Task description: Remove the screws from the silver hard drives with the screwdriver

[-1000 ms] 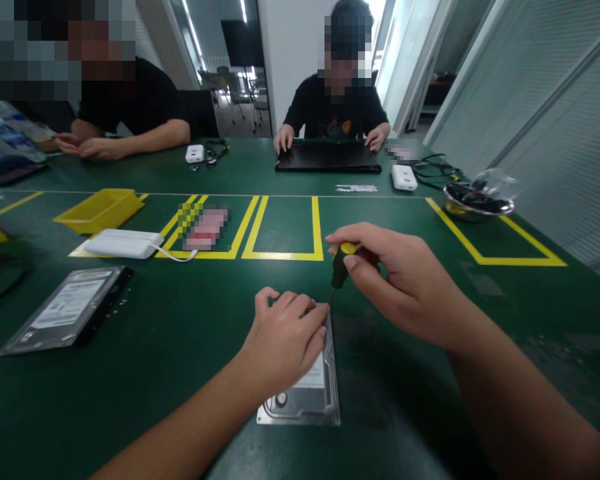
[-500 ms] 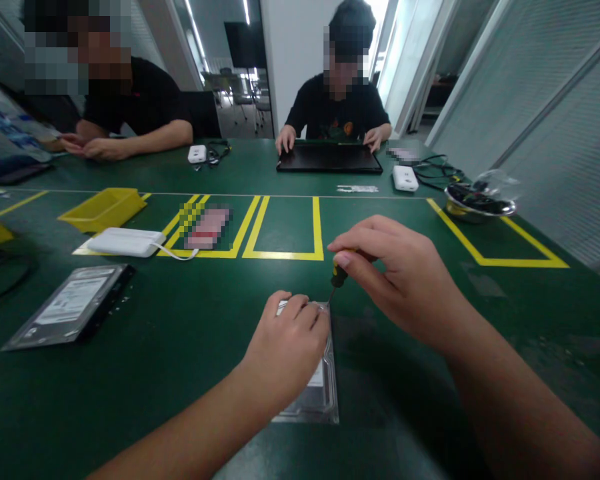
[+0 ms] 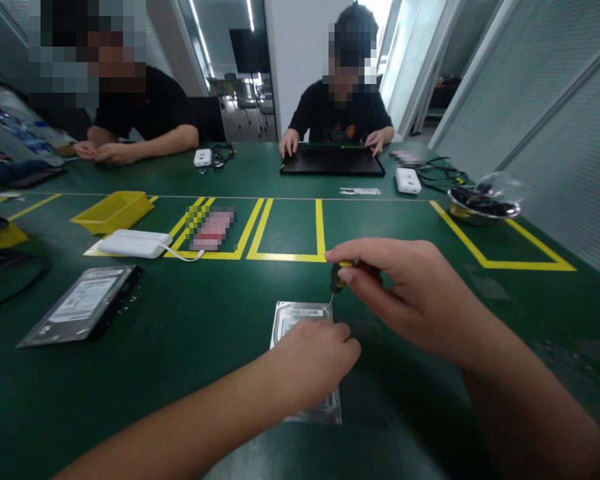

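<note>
A silver hard drive [image 3: 305,312] with a white label lies flat on the green table in front of me. My left hand [image 3: 320,357] rests across its middle, fingers curled over the right edge and partly hidden from view. Between the thumb and fingers of my right hand [image 3: 400,283] is a small screwdriver [image 3: 337,279] with a dark and yellow handle. Its thin shaft slants down to the drive's far right corner. A second hard drive [image 3: 85,300] sits to the left, tilted up on one side, with tiny screws [image 3: 127,300] beside it.
Beyond the drives stand a yellow bin [image 3: 113,212] and a white power bank [image 3: 135,244] cabled to a blurred phone [image 3: 214,230]. A metal bowl [image 3: 483,212] holds dark items at right. Across the table, one person handles a black panel [image 3: 333,161]; another sits at left.
My left hand has shifted right and toward me, baring the drive's far end, and its fingers now curl past the right edge. The screwdriver stays at the same corner.
</note>
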The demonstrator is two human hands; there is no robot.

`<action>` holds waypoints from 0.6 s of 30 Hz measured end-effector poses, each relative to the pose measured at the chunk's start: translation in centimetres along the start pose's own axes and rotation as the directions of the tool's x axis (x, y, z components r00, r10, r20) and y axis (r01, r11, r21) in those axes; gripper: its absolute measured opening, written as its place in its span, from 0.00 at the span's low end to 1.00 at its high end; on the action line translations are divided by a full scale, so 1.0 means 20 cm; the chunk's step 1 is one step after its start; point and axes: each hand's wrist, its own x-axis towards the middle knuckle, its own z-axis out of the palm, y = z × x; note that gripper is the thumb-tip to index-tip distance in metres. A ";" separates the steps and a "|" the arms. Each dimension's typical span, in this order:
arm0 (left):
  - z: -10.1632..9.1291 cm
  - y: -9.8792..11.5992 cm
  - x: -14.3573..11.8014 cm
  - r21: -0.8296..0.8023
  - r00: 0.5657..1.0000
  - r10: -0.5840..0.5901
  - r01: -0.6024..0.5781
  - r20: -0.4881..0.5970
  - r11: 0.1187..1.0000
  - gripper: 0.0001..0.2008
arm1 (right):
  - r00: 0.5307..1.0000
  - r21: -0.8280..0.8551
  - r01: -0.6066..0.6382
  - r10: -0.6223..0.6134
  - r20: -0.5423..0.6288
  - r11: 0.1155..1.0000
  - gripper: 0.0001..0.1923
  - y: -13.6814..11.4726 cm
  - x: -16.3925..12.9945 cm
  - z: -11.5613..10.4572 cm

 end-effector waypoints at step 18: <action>0.01 -0.05 -0.03 -0.091 0.998 0.051 -0.054 -0.038 0.994 0.08 | 0.999 0.011 0.012 -0.012 -0.051 1.000 0.07 0.01 0.01 0.03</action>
